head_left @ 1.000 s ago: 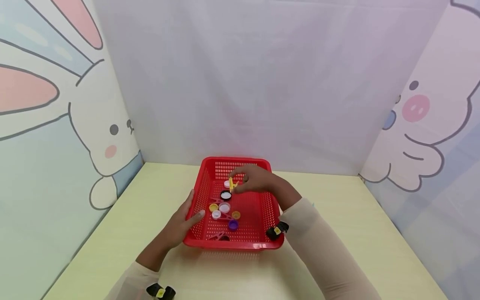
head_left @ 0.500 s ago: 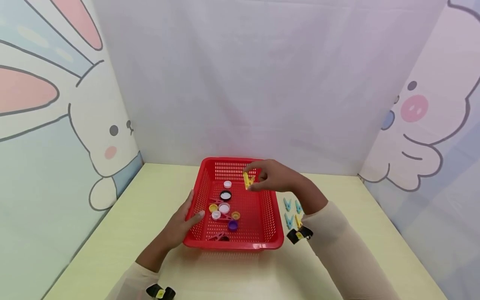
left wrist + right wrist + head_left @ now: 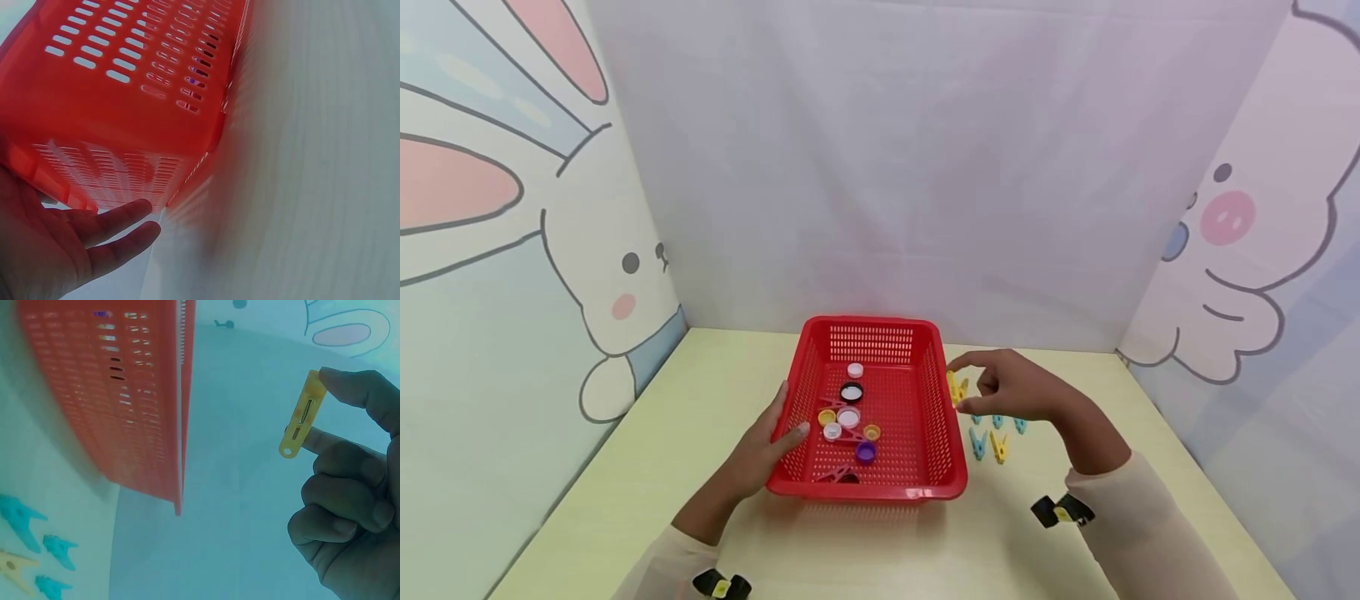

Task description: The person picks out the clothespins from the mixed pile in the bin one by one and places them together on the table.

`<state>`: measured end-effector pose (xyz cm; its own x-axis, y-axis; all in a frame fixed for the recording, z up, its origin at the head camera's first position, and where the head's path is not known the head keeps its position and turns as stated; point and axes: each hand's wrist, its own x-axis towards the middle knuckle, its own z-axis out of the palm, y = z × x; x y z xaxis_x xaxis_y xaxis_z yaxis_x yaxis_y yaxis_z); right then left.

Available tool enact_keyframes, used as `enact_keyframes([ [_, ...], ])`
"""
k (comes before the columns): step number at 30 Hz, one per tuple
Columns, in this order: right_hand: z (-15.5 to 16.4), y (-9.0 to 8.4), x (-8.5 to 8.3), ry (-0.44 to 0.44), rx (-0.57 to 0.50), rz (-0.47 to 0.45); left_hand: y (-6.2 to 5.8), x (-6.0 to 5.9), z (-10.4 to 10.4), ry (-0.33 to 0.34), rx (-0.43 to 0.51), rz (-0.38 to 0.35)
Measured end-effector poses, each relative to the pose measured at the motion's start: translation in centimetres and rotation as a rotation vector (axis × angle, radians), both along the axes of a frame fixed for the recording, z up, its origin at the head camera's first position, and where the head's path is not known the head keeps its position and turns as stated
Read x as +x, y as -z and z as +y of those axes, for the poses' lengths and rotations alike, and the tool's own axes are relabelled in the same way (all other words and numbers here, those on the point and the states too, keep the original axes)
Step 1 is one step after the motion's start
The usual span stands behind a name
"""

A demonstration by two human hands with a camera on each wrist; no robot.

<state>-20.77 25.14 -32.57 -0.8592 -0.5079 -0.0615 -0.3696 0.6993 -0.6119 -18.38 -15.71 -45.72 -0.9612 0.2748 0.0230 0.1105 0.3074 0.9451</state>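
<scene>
My right hand (image 3: 1011,385) pinches a yellow clothespin (image 3: 303,414) between thumb and index finger, the other fingers folded in. It hangs just outside the right rim of a red plastic basket (image 3: 953,467), over the table. My left hand (image 3: 752,450) holds the basket's left rim, thumb over the inside; in the left wrist view two fingers extend along the outer wall. Inside the basket lie several bottle caps, among them a purple cap (image 3: 866,452), a black-rimmed cap (image 3: 852,392) and a white cap (image 3: 855,370). Pink clothespins (image 3: 833,475) lie among them.
Right of the basket, several turquoise clothespins (image 3: 977,444) and a yellow one lie on the pale table (image 3: 1075,542); my right hand partly covers this group. A plain curtain (image 3: 880,167) stands behind, with cartoon-printed panels at both sides.
My right hand has carried the yellow clothespin from over the basket's middle rightward past its right rim, uncovering the clothespins on the table. The left hand and basket have stayed put.
</scene>
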Motion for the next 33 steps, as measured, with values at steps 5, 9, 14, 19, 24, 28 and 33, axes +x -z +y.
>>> enact_keyframes([
  [5,2.2,1.0,0.9,0.023,-0.001,0.006,0.0,0.0,0.1,0.004,0.006,0.002],
  [9,4.0,2.2,1.4,0.05,-0.021,-0.008,0.0,0.1,0.1,0.003,0.006,0.006],
  [14,6.1,3.8,1.9,0.061,-0.061,-0.03,0.1,0.1,0.1,0.003,0.003,0.008],
  [19,7.6,5.1,2.2,0.066,-0.072,-0.039,0.1,0.0,0.1,-0.005,-0.003,0.007],
  [24,8.6,6.3,2.5,0.109,-0.06,-0.057,0.2,0.0,0.2,-0.009,-0.006,0.001],
  [28,9.1,7.2,2.6,0.143,-0.047,-0.078,0.3,0.0,0.2,-0.012,-0.011,0.006],
  [33,9.6,8.0,2.7,0.154,-0.038,-0.09,0.4,-0.1,0.0,-0.01,-0.014,0.014],
])
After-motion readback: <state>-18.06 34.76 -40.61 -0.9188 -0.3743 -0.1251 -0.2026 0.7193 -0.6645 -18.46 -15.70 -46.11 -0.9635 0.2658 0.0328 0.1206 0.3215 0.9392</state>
